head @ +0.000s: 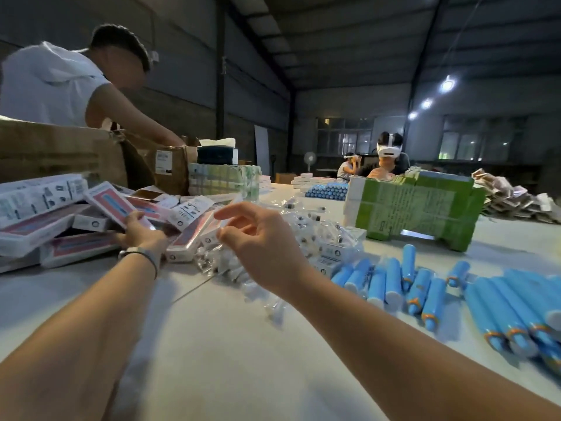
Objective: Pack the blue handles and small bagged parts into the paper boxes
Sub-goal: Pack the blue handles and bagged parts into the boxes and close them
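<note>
My left hand [138, 233] grips a pink and white paper box [113, 205] at its near end, lifted off a loose pile of the same paper boxes [45, 226] at the left. My right hand [258, 238] hovers just right of it with fingers loosely bent and holds nothing. Below and beyond that hand lies a heap of small bagged parts [303, 229] in clear plastic. Blue handles [391, 284] lie side by side on the table at the right, with a tighter row of blue handles [516, 311] at the far right edge.
A green and white stack of flat cartons [416, 208] stands behind the handles. Brown cardboard cartons [54, 150] rise at the back left, where a person in white leans in. Another person with a white headset sits across the white table [227, 344].
</note>
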A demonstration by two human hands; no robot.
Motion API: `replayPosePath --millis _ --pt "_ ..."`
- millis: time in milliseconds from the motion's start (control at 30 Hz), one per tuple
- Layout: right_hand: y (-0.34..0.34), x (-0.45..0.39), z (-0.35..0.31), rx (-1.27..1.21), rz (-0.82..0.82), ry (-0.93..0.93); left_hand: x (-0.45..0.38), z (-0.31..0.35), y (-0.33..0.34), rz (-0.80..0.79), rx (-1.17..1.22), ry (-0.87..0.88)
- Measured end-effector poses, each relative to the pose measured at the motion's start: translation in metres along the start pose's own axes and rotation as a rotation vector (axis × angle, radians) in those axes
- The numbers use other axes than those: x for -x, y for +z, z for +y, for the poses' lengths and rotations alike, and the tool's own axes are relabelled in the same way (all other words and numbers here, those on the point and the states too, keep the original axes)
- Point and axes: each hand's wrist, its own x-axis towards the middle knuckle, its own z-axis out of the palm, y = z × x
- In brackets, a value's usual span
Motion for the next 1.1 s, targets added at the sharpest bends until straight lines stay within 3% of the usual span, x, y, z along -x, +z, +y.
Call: replayPosePath --millis 100,233,367,533,633,700,833,900,1033,1100 --pt "-0.001 -0.003 0.006 -0.043 0.026 0.025 0.005 -0.005 0.005 -0.122 -0.148 0.083" --pt "0.000 0.001 0.005 -0.078 0.082 0.034 0.034 0.009 -0.011 -0.163 -0.129 0.169" --pt "-0.006 0.013 0.000 -0.051 0.091 0.071 0.078 0.026 -0.049 -0.212 -0.102 0.145" --pt "-0.023 0.038 -0.018 -0.048 0.106 0.098 0.141 0.035 -0.101 -0.497 -0.285 0.206" --pt "-0.032 0.053 -0.029 -0.044 0.120 0.105 0.167 0.042 -0.120 -0.539 -0.564 0.436" --pt "-0.041 0.062 -0.035 -0.034 0.152 0.112 0.195 0.055 -0.122 -0.556 -0.449 0.461" --pt "-0.070 0.077 -0.048 -0.051 0.230 0.139 0.264 0.089 -0.112 -0.843 -0.126 0.125" --pt "-0.087 0.084 -0.050 -0.083 0.284 0.172 0.292 0.095 -0.104 -0.956 -0.044 0.097" --pt "-0.113 0.100 -0.044 -0.297 0.375 0.257 0.336 0.089 -0.086 -1.020 0.023 0.205" --pt "-0.121 0.107 -0.037 -0.270 0.384 0.305 0.347 0.076 -0.077 -0.936 -0.033 0.414"
